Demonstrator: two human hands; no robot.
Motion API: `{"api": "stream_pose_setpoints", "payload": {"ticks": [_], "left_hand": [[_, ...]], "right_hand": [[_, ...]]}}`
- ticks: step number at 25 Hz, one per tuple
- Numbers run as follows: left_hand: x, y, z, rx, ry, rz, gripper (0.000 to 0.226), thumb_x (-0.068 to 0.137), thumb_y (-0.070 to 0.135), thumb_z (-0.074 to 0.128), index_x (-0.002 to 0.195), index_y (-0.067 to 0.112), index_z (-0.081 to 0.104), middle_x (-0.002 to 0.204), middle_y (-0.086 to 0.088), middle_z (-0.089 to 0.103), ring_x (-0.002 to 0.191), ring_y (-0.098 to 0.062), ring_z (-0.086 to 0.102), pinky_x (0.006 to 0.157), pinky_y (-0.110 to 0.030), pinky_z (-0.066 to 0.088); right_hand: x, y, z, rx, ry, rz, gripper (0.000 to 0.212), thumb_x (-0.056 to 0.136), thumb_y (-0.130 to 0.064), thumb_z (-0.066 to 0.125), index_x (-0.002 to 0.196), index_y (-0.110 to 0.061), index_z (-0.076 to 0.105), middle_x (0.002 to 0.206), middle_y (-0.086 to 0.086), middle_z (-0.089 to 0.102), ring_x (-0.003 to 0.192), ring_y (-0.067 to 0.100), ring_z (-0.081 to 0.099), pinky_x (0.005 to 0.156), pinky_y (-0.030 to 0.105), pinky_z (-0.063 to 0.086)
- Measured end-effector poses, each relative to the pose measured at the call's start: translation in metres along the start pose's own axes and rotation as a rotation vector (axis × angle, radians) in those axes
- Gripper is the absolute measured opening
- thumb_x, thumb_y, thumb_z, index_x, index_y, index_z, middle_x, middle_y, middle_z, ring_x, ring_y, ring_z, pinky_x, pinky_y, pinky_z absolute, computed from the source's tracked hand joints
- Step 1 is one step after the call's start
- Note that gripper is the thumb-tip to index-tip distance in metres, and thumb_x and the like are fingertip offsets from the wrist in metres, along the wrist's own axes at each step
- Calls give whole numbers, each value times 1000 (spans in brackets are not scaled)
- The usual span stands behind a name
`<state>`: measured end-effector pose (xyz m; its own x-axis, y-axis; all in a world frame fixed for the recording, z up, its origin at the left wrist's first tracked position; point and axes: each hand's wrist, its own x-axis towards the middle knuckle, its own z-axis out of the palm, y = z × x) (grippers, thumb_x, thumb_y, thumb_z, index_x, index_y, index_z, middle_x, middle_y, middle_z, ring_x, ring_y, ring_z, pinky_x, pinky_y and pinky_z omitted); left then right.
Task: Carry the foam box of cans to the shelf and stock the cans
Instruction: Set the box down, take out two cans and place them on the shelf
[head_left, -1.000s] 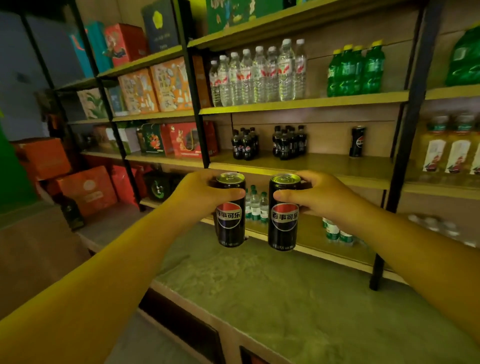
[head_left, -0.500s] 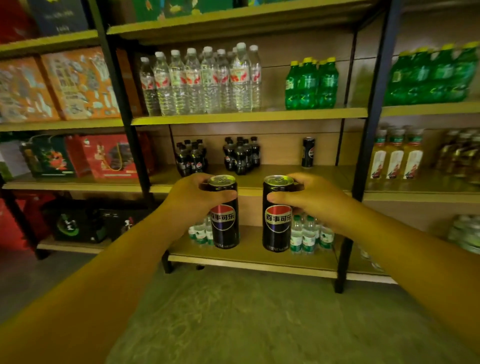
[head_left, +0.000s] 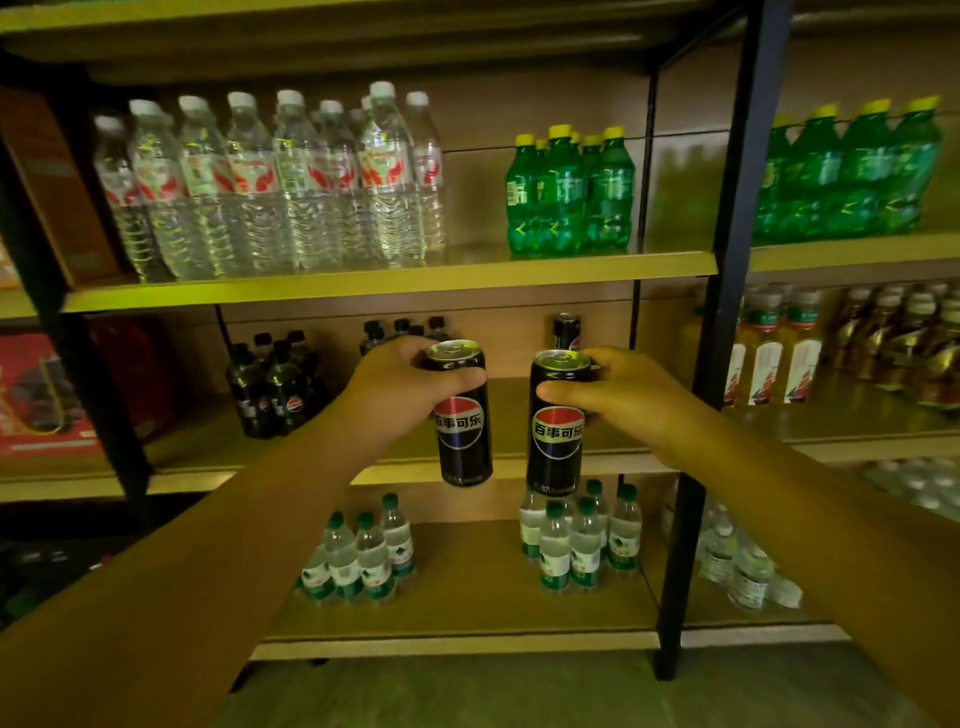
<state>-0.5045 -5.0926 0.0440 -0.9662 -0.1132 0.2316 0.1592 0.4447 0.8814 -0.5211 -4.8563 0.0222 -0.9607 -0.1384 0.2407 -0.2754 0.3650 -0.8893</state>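
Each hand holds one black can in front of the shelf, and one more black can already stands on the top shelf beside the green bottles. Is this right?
Not quite. In the head view the standing can is on the middle shelf, behind the right hand; the green bottles are one shelf above. Otherwise right.

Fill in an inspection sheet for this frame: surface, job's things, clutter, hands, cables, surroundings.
Surface: middle shelf bare between the dark bottles and the lone can.
Job's things: left black cola can and right black cola can held upright in front of that shelf, not set down; lone black can already at the back; foam box not in view.
Clutter: nothing seen.
Hands: left hand grips the left can; right hand grips the right can.
Cables: nothing seen.
Surroundings: clear water bottles and green soda bottles above; small green-capped bottles below; black upright post on the right.
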Motion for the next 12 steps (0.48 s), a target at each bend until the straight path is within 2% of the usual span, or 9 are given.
{"api": "stream_pose_setpoints", "payload": {"ticks": [3,7,10,12], "left_hand": [[47,-17,7,-27,-30,4,57,62,42,88,113,23,69,104,5,73,92,-15,70,86,-41,58],[102,-43,14,-70,-75,3,74,51,50,88,116,22,67,109,3,71,95,-17,70,87,-43,58],[145,-57,23,-85,-125,34,61,62,40,88,116,23,67,109,3,71,96,-16,68,86,-40,57],[169,-67,33,-96,-136,52,59,67,35,87,120,22,65,113,4,69,97,-14,66,81,-32,55]], "right_hand": [[37,6,3,4,51,19,43,72,-38,84,109,-33,63,99,-14,67,88,6,65,73,27,53],[82,21,11,-10,107,53,37,72,-36,84,99,-36,59,97,-15,64,89,7,64,81,33,55],[113,29,20,-38,142,83,42,73,-35,83,106,-34,57,98,-16,61,95,11,63,89,39,54],[131,37,28,-34,173,102,45,74,-34,83,111,-32,58,106,-10,62,100,15,63,91,41,53]]}}
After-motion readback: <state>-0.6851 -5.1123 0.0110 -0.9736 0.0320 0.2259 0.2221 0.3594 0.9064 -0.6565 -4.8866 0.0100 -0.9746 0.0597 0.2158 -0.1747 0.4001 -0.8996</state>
